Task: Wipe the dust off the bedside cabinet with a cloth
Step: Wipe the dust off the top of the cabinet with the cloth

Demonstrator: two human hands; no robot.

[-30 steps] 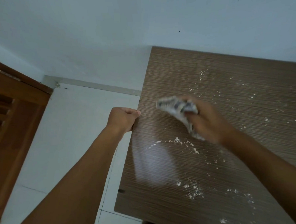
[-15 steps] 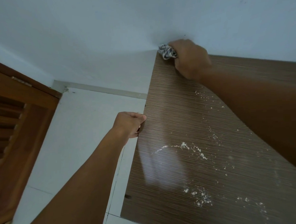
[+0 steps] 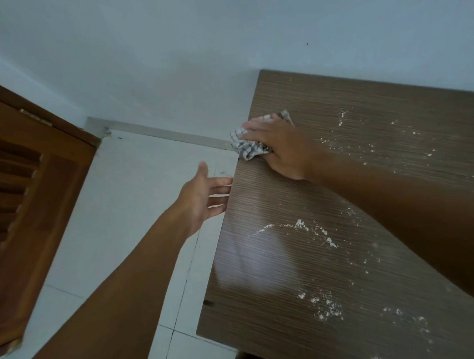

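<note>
Far to the left of both our hands stands a brown slatted door (image 3: 25, 190), with pale floor tiles (image 3: 122, 212) between it and us. Next comes our left hand (image 3: 204, 200), open with fingers spread and holding nothing, its fingertips just at the left edge of the bedside cabinet (image 3: 263, 287). Half a second ago this hand was curled against that edge; now it has opened. To its right and a little further away, our right hand (image 3: 281, 149) presses flat on a crumpled checked cloth (image 3: 245, 146), which sits at the cabinet's left edge and partly overhangs it. Half a second ago hand and cloth were up at the far corner by the wall (image 3: 223, 42); they have come back toward us. The remaining dust (image 3: 322, 306), white crumbs, lies to the right of and nearer than the right hand, under and beside our forearm. The right hand is the closer one, so we judge the next sweep runs rightward and toward us.
</note>
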